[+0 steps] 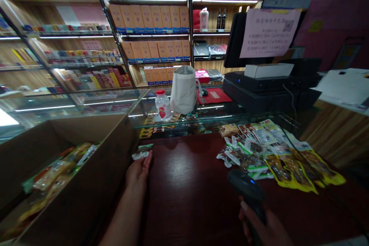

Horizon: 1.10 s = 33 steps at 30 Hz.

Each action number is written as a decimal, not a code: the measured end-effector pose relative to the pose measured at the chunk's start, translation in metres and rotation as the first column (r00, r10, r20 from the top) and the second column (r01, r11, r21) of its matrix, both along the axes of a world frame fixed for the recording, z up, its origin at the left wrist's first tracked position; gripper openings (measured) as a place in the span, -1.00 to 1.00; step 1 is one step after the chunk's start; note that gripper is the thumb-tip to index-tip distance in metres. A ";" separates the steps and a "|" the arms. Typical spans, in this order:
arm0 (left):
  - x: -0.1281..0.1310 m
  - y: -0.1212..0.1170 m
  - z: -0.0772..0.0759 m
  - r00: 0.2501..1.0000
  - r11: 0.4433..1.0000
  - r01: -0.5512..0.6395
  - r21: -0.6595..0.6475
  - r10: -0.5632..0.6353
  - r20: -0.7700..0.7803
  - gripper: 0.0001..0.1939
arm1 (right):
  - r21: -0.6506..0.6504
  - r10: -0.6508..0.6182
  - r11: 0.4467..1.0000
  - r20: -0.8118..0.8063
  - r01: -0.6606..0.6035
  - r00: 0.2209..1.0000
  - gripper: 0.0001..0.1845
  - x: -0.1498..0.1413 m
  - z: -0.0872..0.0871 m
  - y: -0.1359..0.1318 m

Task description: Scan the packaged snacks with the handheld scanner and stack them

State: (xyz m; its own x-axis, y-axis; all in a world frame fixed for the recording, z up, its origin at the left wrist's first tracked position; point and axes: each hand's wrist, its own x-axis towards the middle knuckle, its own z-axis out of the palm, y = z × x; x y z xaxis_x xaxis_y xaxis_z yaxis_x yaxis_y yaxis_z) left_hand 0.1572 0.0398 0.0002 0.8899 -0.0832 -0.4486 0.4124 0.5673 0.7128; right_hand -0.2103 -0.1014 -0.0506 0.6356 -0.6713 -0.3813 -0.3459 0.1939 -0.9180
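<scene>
In the head view, my left hand is beside the box's right wall, closed on a small clear snack packet with a green edge. My right hand is wrapped round the handle of a black barcode scanner with a blue light on top. Right of the scanner lies a pile of small snack packets with green and white ends. Beside them are larger yellow-edged snack pouches. At the left, an open cardboard box contains several packaged snacks.
Behind the dark red counter are a red-capped bottle and a white bag on glass. A monitor and black cash-register unit occupy the back right. A dark cable crosses the pouches. Stocked shelves line the wall.
</scene>
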 end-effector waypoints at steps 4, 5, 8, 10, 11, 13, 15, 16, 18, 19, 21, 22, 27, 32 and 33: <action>0.012 -0.003 0.005 0.997 1.000 -0.005 -0.017 0.004 -0.078 -0.58 | -0.013 -0.042 0.999 0.043 0.043 0.998 -0.15 -0.001 0.007 0.003; 0.013 -0.005 0.007 0.995 1.000 0.004 -0.020 -0.006 -0.097 -0.55 | -0.006 -0.054 0.999 0.059 0.054 0.997 -0.16 -0.002 0.009 0.004; 0.008 -0.006 0.013 0.989 0.998 0.052 -0.028 -0.055 -0.139 -0.54 | 0.074 -0.094 0.994 0.121 0.086 0.988 -0.14 -0.003 0.012 0.005; -0.001 -0.003 0.019 0.985 0.996 0.084 -0.027 -0.087 -0.146 -0.56 | 0.140 -0.159 0.981 0.173 0.135 0.972 -0.16 -0.004 0.014 0.004; -0.007 -0.001 0.021 0.984 0.995 0.096 -0.022 -0.098 -0.147 -0.57 | 0.170 -0.199 0.971 0.194 0.167 0.961 -0.17 -0.005 0.015 0.003; -0.023 0.000 0.023 0.983 0.995 0.103 0.001 -0.101 -0.154 -0.59 | 0.228 -0.273 0.948 0.222 0.223 0.936 -0.20 -0.007 0.018 0.000; -0.043 -0.007 0.022 0.986 0.994 0.103 0.036 -0.097 -0.133 -0.66 | 0.271 -0.330 0.926 0.242 0.264 0.912 -0.24 -0.011 0.021 -0.004; -0.055 -0.015 0.019 0.988 0.991 0.124 0.053 -0.118 -0.098 -0.71 | 0.285 -0.352 0.917 0.255 0.278 0.901 -0.25 -0.013 0.022 -0.005; -0.082 -0.036 0.011 0.965 0.961 0.259 0.102 -0.261 0.010 -0.81 | 0.298 -0.388 0.905 0.285 0.303 0.877 -0.25 -0.017 0.022 -0.008; -0.095 -0.050 0.007 0.919 0.915 0.377 0.145 -0.389 0.066 -0.84 | 0.304 -0.402 0.900 0.294 0.314 0.867 -0.25 -0.018 0.022 -0.010; -0.120 -0.080 -0.004 0.729 0.736 0.609 0.296 -0.666 0.159 -0.85 | 0.306 -0.428 0.890 0.310 0.337 0.849 -0.26 -0.019 0.020 -0.013; -0.130 -0.096 -0.008 0.598 0.628 0.660 0.412 -0.771 0.218 -0.82 | 0.305 -0.436 0.888 0.318 0.345 0.842 -0.27 -0.020 0.019 -0.014; -0.158 -0.159 -0.014 -0.125 0.484 0.012 0.875 -0.868 0.481 -0.61 | 0.308 -0.466 0.874 0.317 0.375 0.826 -0.25 -0.018 0.016 -0.016; -0.170 -0.189 -0.012 -0.356 0.423 -0.418 0.804 -0.890 0.284 -0.63 | 0.331 -0.490 0.860 0.321 0.388 0.811 -0.16 -0.016 0.017 -0.017; -0.171 -0.192 -0.013 -0.362 0.427 -0.452 0.783 -0.890 0.276 -0.70 | 0.332 -0.485 0.863 0.324 0.382 0.812 -0.15 -0.015 0.017 -0.018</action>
